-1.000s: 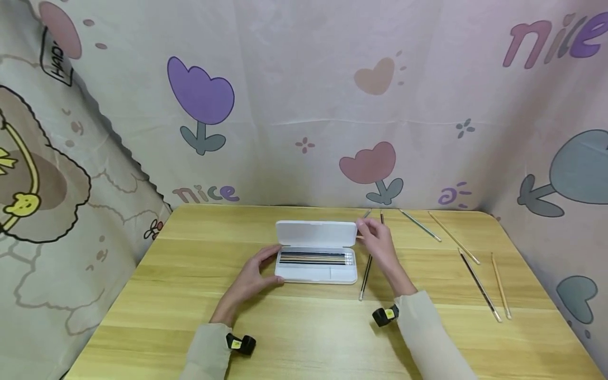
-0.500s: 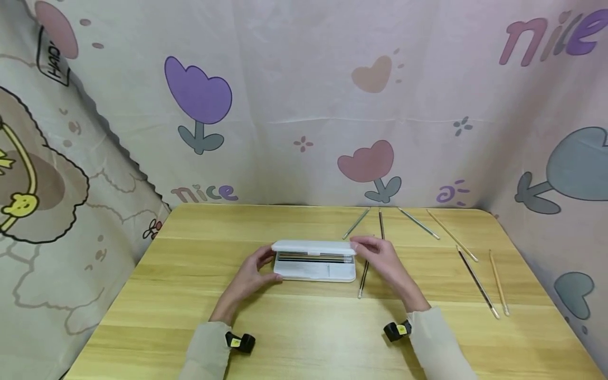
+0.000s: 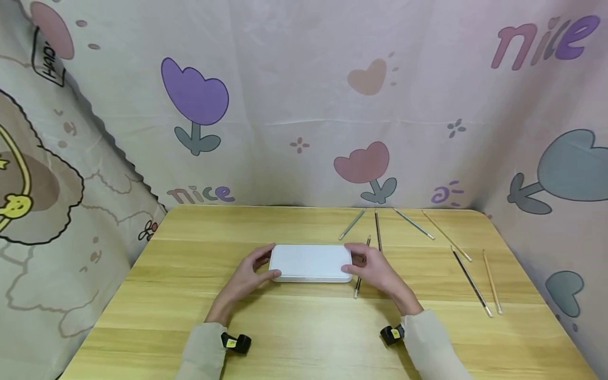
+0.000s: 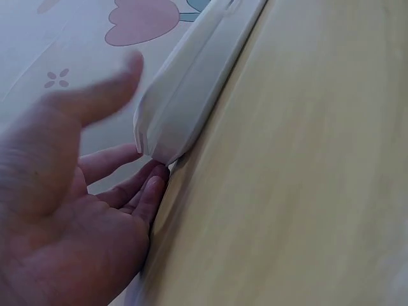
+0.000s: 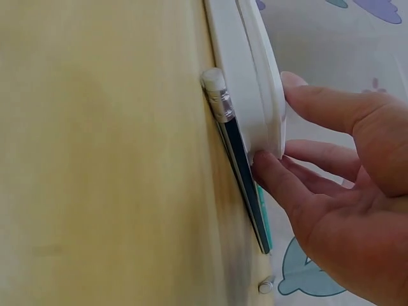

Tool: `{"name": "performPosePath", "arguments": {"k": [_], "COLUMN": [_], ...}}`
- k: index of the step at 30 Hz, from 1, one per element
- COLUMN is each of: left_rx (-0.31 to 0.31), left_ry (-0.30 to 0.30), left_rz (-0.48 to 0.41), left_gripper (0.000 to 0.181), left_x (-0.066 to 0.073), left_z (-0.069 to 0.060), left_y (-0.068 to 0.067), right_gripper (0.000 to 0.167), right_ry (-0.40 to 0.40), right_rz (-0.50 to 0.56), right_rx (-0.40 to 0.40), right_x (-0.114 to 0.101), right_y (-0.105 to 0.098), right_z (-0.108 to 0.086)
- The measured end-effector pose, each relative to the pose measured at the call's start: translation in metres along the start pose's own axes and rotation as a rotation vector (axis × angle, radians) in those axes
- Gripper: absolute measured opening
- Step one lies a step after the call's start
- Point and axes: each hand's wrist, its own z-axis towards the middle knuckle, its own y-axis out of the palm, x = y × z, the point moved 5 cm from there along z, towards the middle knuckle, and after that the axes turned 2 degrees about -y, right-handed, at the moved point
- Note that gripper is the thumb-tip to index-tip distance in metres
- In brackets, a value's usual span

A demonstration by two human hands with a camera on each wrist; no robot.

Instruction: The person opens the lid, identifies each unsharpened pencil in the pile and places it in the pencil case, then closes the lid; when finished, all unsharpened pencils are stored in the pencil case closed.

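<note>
A white pencil case [image 3: 311, 261] lies flat on the table with its lid down, so the pencils inside are hidden. My left hand [image 3: 247, 277] holds its left end; in the left wrist view the fingertips [image 4: 153, 185] touch the lower edge at the corner, and the thumb is close to the lid. At the other end my right hand [image 3: 375, 266] grips the case, thumb [image 5: 319, 102] against the lid and fingers at the end wall. Beside that end, under the right hand, a dark striped pencil [image 5: 239, 159] with a white eraser lies on the table.
More pencils lie loose to the right and behind: a green one [image 3: 352, 224], a dark one [image 3: 378, 230], another green one [image 3: 414, 224], a yellow one [image 3: 446, 235], a black one [image 3: 472, 281] and another yellow one [image 3: 492, 281]. A printed curtain [image 3: 275, 105] hangs behind the wooden table [image 3: 304, 338].
The case's lid has swung down from upright to shut, with my right hand on its right edge. That hand then came down to the case's right end. My left hand stayed at the left end.
</note>
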Motion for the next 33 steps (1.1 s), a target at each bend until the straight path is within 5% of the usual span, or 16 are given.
{"name": "performPosePath", "arguments": {"k": [12, 26, 33], "left_rx": [-0.008, 0.011, 0.038], "left_ry": [0.014, 0.012, -0.024], "left_rz": [0.005, -0.002, -0.058], "left_gripper": [0.078, 0.075, 0.056], "left_x": [-0.006, -0.005, -0.009], "left_z": [0.003, 0.002, 0.005], "left_y": [0.006, 0.001, 0.001], "right_gripper": [0.063, 0.061, 0.054], "right_ry": [0.07, 0.023, -0.058], "right_rz": [-0.032, -0.055, -0.14], "right_rx": [0.018, 0.019, 0.104], "right_x": [0.007, 0.001, 0.004], "right_y": [0.004, 0.004, -0.014], "right_z": [-0.002, 0.001, -0.005]}}
